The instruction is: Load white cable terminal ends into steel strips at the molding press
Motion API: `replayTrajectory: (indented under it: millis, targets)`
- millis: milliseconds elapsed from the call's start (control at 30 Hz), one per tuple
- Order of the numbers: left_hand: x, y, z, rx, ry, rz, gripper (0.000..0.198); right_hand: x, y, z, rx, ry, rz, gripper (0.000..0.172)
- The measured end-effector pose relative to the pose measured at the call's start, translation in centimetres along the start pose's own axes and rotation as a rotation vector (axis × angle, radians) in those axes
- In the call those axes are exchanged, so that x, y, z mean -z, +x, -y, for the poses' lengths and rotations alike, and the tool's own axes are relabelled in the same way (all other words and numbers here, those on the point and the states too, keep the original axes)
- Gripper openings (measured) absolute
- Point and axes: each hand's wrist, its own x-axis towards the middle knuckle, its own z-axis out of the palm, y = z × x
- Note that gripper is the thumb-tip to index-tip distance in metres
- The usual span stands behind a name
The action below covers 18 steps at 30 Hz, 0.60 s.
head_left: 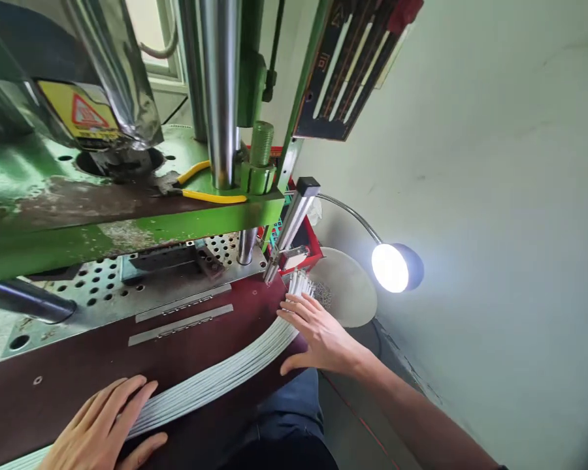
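Note:
A long bundle of white cables (235,372) lies across the dark red worktable (78,372), curving from lower left to upper right. My left hand (102,427) rests flat on the bundle's left part, fingers stretched out. My right hand (318,336) lies open on the bundle near its right end, fingers spread toward the cable tips (301,284). Two flat metal strips (181,313) lie on the table above the cables.
A green press machine (127,215) with steel columns (220,91) and a perforated plate (98,281) looms over the table. Yellow-handled pliers (200,186) lie on its ledge. A lit gooseneck lamp (394,267), a round dish (347,287) and a red box (308,248) stand at right by the wall.

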Motion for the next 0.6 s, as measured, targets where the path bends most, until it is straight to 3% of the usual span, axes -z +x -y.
replayTrajectory:
  millis: [133, 267, 467, 600]
  targets:
    - [-0.9, 4.5, -3.7, -0.138, 0.008, -0.051, 0.04, -2.0, 1.5, 1.3, 0.077, 0.098, -0.037, 0.071]
    - [-0.8, 7.0, -5.2, -0.13, -0.167, -0.103, 0.031, -2.7, 2.7, 1.4, 0.093, 0.149, -0.04, 0.04]
    - [0.7, 7.1, -6.3, 0.116, -0.464, -0.011, 0.017, -0.8, 2.1, 1.5, 0.089, 0.326, -0.088, 0.023]
    - [5.0, 8.4, -5.9, 0.443, -0.684, 0.237, 0.023, 2.2, 3.2, 2.2, 0.033, 0.364, -0.016, 0.032]
